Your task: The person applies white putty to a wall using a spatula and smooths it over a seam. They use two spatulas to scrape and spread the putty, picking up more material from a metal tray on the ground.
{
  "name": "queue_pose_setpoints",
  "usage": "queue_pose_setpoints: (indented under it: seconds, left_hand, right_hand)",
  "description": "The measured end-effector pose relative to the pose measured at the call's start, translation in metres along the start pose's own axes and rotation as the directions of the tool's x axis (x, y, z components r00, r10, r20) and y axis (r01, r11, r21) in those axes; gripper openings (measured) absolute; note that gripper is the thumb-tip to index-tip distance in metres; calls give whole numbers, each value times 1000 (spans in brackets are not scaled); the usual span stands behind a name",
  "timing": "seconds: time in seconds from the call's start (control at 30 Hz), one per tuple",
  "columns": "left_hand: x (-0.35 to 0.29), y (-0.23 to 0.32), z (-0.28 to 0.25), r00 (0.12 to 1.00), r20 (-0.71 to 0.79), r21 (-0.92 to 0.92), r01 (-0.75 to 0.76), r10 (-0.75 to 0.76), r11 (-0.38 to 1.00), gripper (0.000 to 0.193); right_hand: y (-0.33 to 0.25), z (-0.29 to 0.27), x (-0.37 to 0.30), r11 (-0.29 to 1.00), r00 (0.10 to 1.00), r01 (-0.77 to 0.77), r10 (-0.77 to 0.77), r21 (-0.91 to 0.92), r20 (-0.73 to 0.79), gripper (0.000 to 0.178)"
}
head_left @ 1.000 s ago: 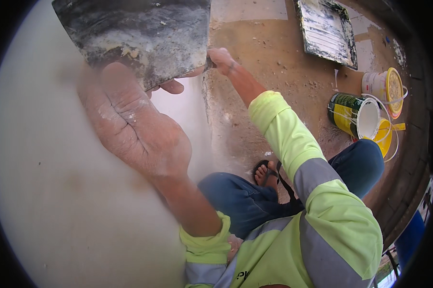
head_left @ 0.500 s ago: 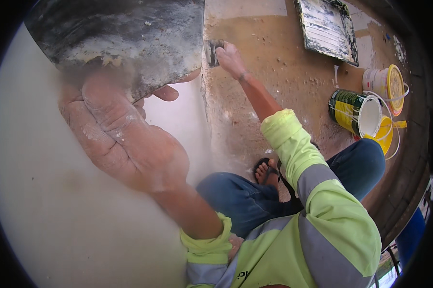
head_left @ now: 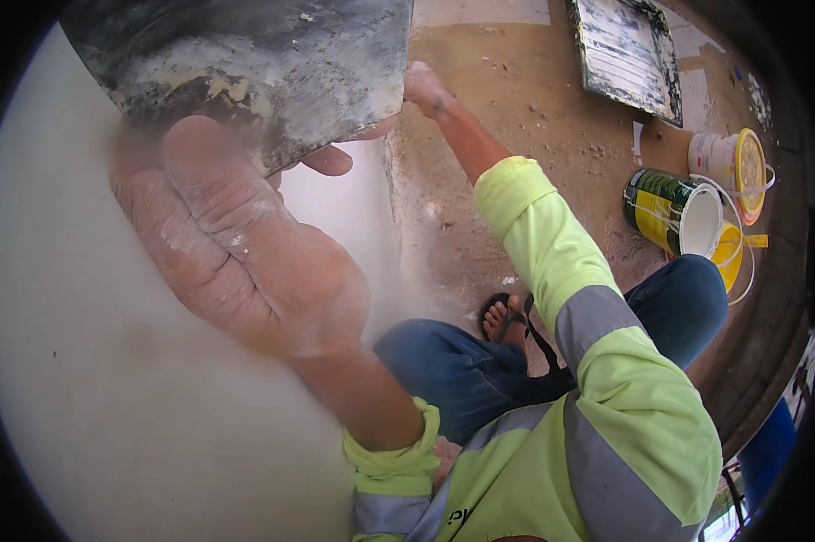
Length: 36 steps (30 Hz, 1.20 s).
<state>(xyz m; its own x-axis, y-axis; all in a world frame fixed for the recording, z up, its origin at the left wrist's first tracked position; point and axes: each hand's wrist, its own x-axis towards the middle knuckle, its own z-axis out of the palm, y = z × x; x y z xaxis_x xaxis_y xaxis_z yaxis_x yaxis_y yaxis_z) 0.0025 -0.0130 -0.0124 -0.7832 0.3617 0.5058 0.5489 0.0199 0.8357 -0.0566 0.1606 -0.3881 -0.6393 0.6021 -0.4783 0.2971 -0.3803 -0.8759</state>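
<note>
My left hand (head_left: 245,244), dusted with white, grips the near edge of a flat dark plate (head_left: 272,72) smeared with dried plaster, like a plasterer's hawk. Its thumb lies toward me and its fingertips show beyond the plate's lower edge. Just past the plate's right edge is my right hand (head_left: 423,88), arm stretched forward and fingers closed. The plate hides those fingers in part and covers the stained scraper blade seen in that hand a moment earlier. A smooth white wall (head_left: 154,406) runs along my left, close to both hands.
Dusty brown floor (head_left: 480,117) with small crumbs meets the wall. To the right lie a plaster-caked tray (head_left: 626,54), a green and yellow bucket (head_left: 656,210), a yellow-rimmed bucket (head_left: 719,163) and a yellow container (head_left: 728,255). My sandalled foot (head_left: 502,321) is below.
The plate and my left hand have shifted slightly right in view. My right hand has moved a little up and left, and its scraper blade has passed out of sight behind the plate.
</note>
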Motion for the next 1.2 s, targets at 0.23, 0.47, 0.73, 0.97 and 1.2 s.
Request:
queue_pose_setpoints:
  seconds: [0.23,0.47,0.73,0.97,1.2]
  left_hand:
    - [0,-9,-15,995,-19,-24,-97,97,995,36]
    - [4,3,-13,999,-1,90,41,-41,995,38]
    - [3,11,-11,998,-38,92,53,-50,994,40]
    - [5,-1,-9,1000,-3,57,-9,9,998,40]
    - [7,3,-19,1000,-8,104,-16,17,994,42]
  right_hand:
    - [-59,26,-80,979,976,199,-202,40,82,18]
    - [-111,31,-184,904,926,376,-375,-201,45,31]
    - [-72,2,-197,854,855,517,-518,-59,-3,34]
    - [-56,63,-180,623,596,776,-776,-101,-205,43]
    - [-55,32,-211,862,860,507,-506,4,-57,38]
